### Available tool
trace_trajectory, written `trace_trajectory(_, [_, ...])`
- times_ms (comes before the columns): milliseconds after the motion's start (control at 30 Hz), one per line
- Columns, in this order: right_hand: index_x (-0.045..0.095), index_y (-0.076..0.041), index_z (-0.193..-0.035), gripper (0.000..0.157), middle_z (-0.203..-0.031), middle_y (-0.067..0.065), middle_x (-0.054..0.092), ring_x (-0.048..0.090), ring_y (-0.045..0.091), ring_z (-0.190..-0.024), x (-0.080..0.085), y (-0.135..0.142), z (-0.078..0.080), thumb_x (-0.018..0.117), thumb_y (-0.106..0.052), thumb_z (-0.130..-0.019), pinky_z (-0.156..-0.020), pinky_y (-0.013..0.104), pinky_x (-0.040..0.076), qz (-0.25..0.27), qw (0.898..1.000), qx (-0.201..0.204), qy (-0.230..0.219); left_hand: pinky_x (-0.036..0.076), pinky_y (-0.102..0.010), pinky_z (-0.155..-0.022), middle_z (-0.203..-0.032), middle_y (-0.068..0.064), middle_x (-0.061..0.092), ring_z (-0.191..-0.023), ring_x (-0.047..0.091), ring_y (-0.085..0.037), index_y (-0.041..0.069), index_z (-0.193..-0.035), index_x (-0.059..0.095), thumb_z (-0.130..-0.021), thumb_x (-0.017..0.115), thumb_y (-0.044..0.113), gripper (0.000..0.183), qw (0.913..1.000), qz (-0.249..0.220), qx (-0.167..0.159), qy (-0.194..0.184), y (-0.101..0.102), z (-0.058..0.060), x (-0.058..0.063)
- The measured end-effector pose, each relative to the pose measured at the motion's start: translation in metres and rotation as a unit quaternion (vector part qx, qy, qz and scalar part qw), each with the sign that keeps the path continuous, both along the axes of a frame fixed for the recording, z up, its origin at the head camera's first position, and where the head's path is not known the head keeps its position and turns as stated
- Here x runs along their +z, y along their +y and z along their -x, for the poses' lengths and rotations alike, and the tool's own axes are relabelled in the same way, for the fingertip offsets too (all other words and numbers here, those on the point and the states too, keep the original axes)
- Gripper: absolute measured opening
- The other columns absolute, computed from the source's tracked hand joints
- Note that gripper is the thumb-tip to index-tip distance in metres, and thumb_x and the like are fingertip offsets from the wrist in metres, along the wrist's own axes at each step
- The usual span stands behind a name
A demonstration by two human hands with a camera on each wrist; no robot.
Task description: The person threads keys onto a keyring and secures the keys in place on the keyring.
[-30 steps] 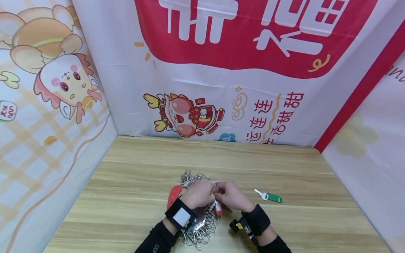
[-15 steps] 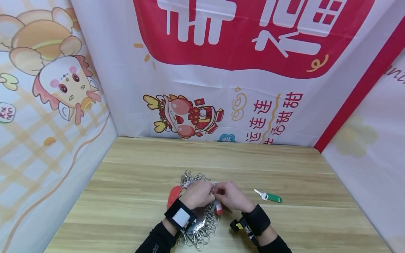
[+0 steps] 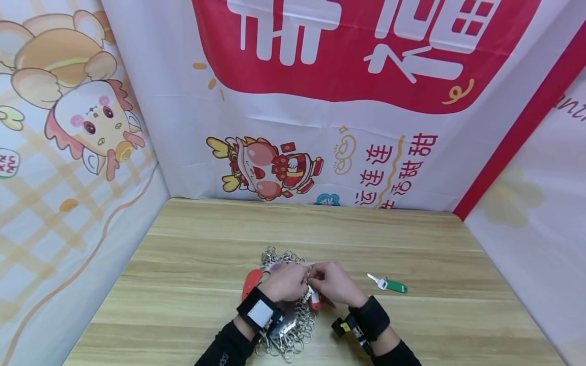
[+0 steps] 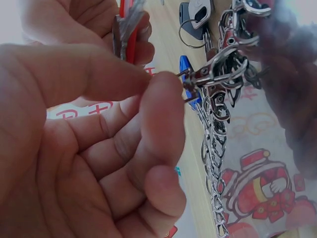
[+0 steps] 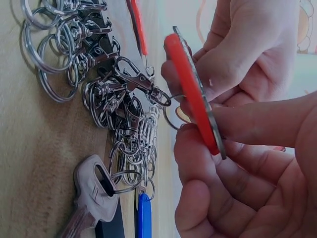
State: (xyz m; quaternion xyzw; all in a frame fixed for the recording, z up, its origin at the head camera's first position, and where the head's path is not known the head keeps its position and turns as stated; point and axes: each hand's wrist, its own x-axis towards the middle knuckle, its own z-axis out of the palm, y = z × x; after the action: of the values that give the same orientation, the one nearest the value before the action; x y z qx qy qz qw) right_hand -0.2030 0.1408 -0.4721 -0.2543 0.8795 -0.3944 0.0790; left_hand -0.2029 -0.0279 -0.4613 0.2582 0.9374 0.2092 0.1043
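My left hand [image 3: 286,281] pinches a small key ring [image 5: 171,115] that is linked to one of the silver swivel clasps [image 5: 136,77]. Close beside it, my right hand [image 3: 336,282] pinches a red key tag [image 5: 190,89], with the edge of a metal key lying along the tag. Both hands sit above the row of clasps and split rings [image 3: 299,333]. In the left wrist view a clasp [image 4: 198,77] sticks out just past my left fingertips. The exact spot where the fingers meet the ring is partly hidden.
A key with a green tag [image 3: 394,286] lies on the wooden table [image 3: 435,325] to the right. A flat red piece [image 3: 251,282] shows left of the left hand. Among the clasps are a loose-hanging key [image 5: 96,193] and a blue tag [image 5: 143,215].
Both hands stay in nearly the same place, with only tiny shifts of the fingers. The red tag below the hands has tilted slightly and shows a bit differently.
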Motion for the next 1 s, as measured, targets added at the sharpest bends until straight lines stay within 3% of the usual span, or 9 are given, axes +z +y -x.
trace_trajectory(133, [0.064,-0.011,-0.078,0.009,-0.068,-0.005,0.061,0.054,0.007,-0.056,-0.0007,0.0009,-0.0002,0.064,-0.007,-0.087,-0.052,0.023,0.046,-0.005,1.000,0.002,-0.012,0.038,-0.026,-0.053,-0.058,0.005,0.045,-0.050,0.047,-0.010,0.017,-0.064,0.048,-0.087,0.058,0.014,0.025,0.9999,-0.002,0.000,-0.013,-0.0009,0.0006,0.0011])
trace_trajectory(500, [0.065,-0.009,-0.080,0.008,-0.069,-0.005,0.061,0.054,0.009,-0.057,0.0009,0.0005,0.0007,0.064,-0.008,-0.088,-0.052,0.025,0.046,-0.008,0.999,-0.010,-0.035,0.039,-0.024,-0.050,-0.058,0.005,0.045,-0.049,0.047,-0.009,0.016,-0.066,0.048,-0.085,0.059,0.011,0.023,0.9993,-0.023,-0.006,-0.030,-0.0026,0.0037,-0.0010])
trace_trajectory(1000, [0.064,-0.012,-0.078,0.009,-0.069,-0.007,0.061,0.055,0.007,-0.059,-0.0022,0.0022,0.0029,0.065,-0.007,-0.086,-0.054,0.024,0.047,-0.007,1.000,0.004,-0.007,0.038,-0.023,-0.048,-0.058,0.005,0.046,-0.046,0.046,-0.009,0.016,-0.064,0.047,-0.086,0.060,0.015,0.026,0.9990,-0.014,-0.013,-0.039,-0.0038,0.0031,0.0011])
